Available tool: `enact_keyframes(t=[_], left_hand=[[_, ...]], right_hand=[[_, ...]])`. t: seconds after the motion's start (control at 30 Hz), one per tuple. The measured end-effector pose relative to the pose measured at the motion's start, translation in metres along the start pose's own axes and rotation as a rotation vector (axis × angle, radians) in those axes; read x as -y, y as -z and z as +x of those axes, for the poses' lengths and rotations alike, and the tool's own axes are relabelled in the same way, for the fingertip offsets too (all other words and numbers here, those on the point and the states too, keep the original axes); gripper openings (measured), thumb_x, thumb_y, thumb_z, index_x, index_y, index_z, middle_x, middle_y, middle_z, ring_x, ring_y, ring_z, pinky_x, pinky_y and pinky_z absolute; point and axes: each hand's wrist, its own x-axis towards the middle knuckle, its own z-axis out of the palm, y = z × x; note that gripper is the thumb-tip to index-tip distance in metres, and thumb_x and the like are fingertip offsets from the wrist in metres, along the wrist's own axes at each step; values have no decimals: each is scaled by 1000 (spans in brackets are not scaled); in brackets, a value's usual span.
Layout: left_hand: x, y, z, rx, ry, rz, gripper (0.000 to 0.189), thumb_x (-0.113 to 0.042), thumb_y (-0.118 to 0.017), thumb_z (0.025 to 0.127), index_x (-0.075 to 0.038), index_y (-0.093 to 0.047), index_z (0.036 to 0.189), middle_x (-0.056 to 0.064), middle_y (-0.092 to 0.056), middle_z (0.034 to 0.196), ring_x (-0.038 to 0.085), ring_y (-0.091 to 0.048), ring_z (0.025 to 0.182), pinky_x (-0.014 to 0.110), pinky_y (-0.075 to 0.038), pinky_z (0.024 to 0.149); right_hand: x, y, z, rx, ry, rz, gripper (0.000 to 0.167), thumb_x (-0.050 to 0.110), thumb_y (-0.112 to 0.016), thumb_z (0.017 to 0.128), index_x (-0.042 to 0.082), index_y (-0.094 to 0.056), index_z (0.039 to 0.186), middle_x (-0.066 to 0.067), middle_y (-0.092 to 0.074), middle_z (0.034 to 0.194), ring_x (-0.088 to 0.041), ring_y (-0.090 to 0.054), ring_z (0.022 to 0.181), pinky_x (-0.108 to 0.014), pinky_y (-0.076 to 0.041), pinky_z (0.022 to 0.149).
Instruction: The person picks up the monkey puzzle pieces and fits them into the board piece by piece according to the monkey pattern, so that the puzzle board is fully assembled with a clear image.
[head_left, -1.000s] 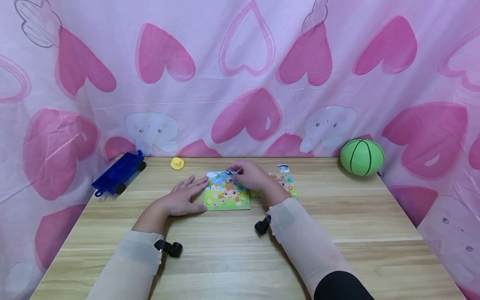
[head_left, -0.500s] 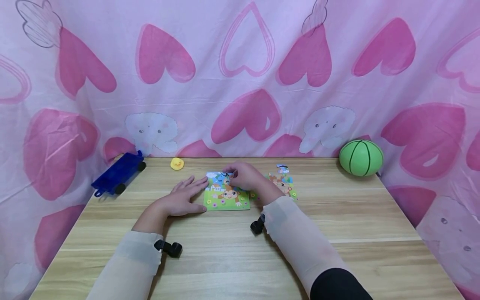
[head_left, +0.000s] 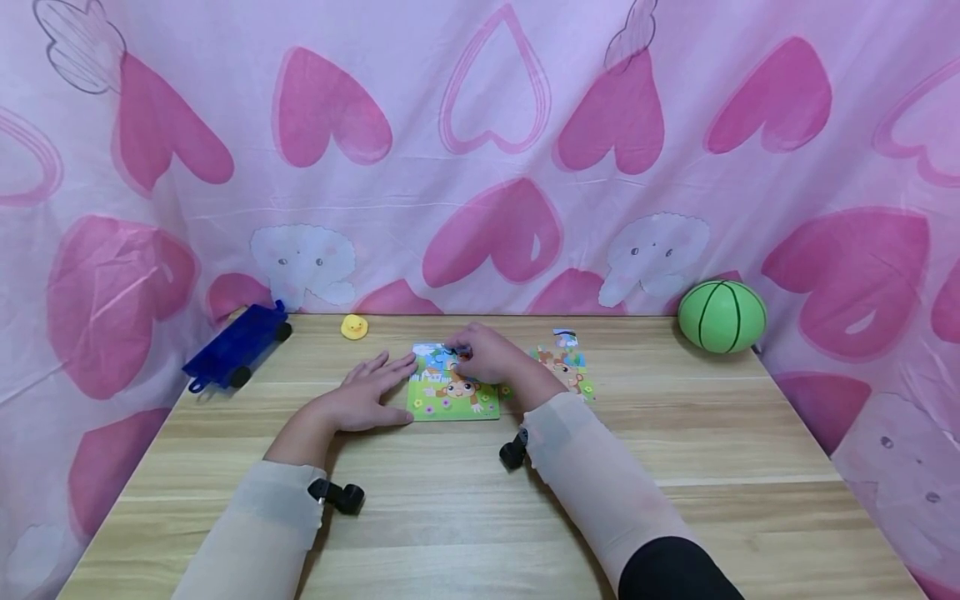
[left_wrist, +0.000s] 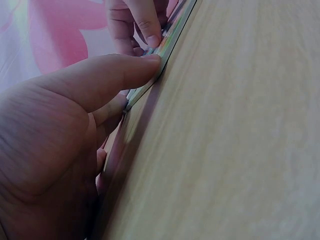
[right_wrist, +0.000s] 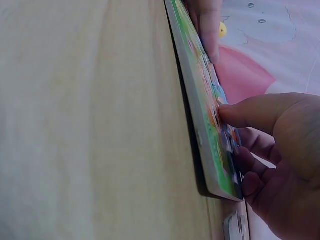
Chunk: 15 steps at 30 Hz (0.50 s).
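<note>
A pale wood tabletop (head_left: 435, 517) seen from the wearer's head, with a puzzle (head_left: 453, 407) of a cartoon monkey lying flat toward the back edge, just left of the middle. The left hand (head_left: 367, 396) rests at the puzzle's left side, fingers spread, fingertips touching its edge and the thumb by the near left corner. The right hand (head_left: 487, 354) is over the puzzle's back right part, fingers curled; thumb and fingers pinch what seems to be a small piece (head_left: 455, 351) — mostly hidden by the hand. Beyond the right wrist lies a second monkey picture (head_left: 566, 371), partly covered. A yellow duck (head_left: 355, 327) sits by the back edge — between the puzzle and a blue cart (head_left: 238, 346) at the back left corner. A green ball (head_left: 722, 317) fills the back right corner, before a pink curtain (head_left: 495, 233).
</note>
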Motion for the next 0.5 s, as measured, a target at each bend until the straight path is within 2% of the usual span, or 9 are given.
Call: enact_keyframes(t=[0.27, 0.5], left_hand=[[0, 0, 1, 4, 2, -2, 94, -59, -74, 94, -35, -25, 171, -12, -13, 182, 37, 7, 170, 68, 5, 135], [-1, 1, 0, 7, 7, -10, 94, -58, -74, 94, -34, -25, 171, -10, -14, 182, 37, 7, 170, 68, 5, 135]], right_hand=[[2, 0, -3, 18, 4, -18, 47, 27, -72, 103, 23, -65, 150, -5, -58, 145, -24, -60, 131, -47, -49, 121], [3, 0, 0, 40, -14, -38, 48, 29, -70, 105, 25, -63, 152, -6, -55, 150, -27, -56, 138, -50, -46, 124]])
